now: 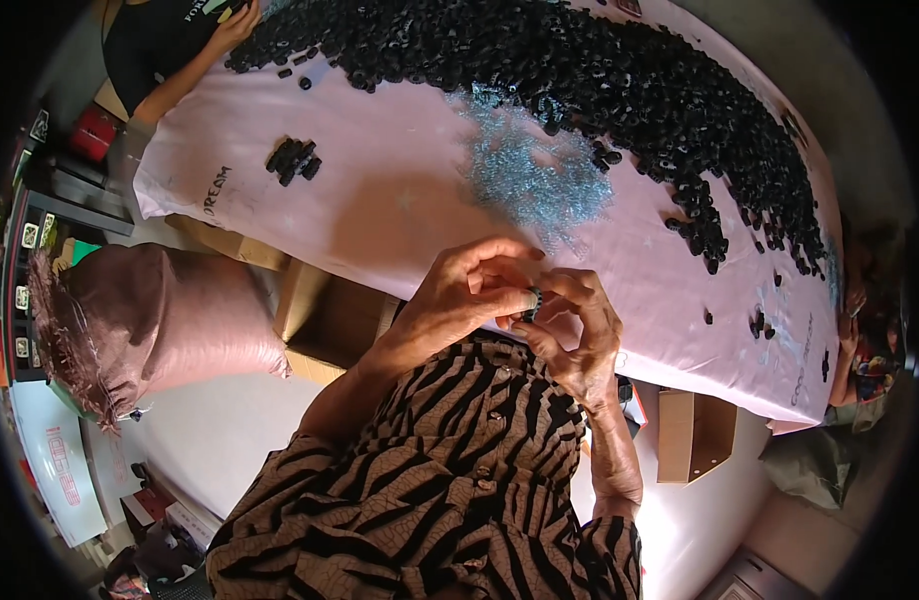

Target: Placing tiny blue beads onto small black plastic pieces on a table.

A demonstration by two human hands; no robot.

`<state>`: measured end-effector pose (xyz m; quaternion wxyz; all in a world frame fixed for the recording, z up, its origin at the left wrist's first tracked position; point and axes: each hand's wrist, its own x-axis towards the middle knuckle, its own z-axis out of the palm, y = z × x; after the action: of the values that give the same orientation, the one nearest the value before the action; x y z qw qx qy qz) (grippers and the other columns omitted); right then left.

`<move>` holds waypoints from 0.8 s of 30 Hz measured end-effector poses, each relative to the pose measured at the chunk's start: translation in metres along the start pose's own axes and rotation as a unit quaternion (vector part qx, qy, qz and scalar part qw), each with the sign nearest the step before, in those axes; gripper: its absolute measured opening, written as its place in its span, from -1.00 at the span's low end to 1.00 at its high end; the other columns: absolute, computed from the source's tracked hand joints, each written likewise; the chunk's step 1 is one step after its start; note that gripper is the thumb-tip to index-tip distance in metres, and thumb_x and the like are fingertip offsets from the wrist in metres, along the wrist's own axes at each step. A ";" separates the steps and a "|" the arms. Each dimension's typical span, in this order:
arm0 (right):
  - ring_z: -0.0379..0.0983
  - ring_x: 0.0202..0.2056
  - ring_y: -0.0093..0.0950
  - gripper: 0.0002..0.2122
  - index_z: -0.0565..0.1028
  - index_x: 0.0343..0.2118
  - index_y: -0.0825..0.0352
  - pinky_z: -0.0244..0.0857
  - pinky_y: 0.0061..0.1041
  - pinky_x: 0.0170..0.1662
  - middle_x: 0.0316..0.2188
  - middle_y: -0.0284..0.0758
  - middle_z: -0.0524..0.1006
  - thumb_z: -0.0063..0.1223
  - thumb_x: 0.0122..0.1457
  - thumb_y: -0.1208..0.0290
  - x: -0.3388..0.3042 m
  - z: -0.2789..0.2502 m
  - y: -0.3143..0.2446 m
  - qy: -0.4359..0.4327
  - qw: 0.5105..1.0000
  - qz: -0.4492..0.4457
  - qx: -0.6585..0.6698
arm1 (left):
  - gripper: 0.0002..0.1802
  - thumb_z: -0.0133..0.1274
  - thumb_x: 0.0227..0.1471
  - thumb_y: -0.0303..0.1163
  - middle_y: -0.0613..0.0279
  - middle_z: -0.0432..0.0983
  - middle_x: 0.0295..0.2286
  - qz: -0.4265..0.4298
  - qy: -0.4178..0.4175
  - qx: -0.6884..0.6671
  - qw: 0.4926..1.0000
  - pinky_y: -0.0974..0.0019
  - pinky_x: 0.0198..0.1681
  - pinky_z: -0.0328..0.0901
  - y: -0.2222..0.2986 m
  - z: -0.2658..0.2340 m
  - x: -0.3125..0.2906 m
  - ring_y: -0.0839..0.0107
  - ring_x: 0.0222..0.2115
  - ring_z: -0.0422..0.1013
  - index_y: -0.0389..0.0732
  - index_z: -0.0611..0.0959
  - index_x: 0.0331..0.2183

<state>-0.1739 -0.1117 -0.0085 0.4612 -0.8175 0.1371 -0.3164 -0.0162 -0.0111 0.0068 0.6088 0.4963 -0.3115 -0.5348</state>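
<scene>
Close to my body, at the near edge of the cloth-covered table, my left hand point(460, 288) and my right hand point(587, 335) meet. Between their fingertips is a small black ribbed part point(536, 300), partly hidden by the fingers. Both hands are closed on it in a pinch. Just beyond them on the table lies a loose heap of small shiny light-blue pieces point(540, 175), too fine to make out singly. A long, thick heap of black ribbed parts point(580, 65) stretches along the far side and curves down the right.
A small cluster of black parts point(294, 161) sits on the left of the pink tablecloth point(380, 130). An open cardboard box point(325, 325) and a stuffed sack point(180, 320) stand at the left. Another box point(695, 435) is lower right. People's arms point(185, 80) show at both table ends.
</scene>
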 end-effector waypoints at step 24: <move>0.44 -0.25 -0.33 -0.56 0.43 -0.15 0.39 0.42 -0.40 -0.27 -0.23 -0.21 0.45 0.34 -0.16 0.57 0.011 0.009 0.002 0.039 0.991 -0.121 -0.036 | -0.61 0.01 0.08 -0.51 0.08 0.51 -0.21 0.007 -0.020 -0.063 0.998 0.29 -0.13 0.42 -0.014 -0.004 0.005 0.37 -0.17 0.45 -0.35 0.42 -0.02</move>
<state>-0.1596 -0.1123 -0.0098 0.3841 -0.8313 0.0662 -0.3963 -0.0162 -0.0142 -0.0081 0.6361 0.4439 -0.2931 -0.5589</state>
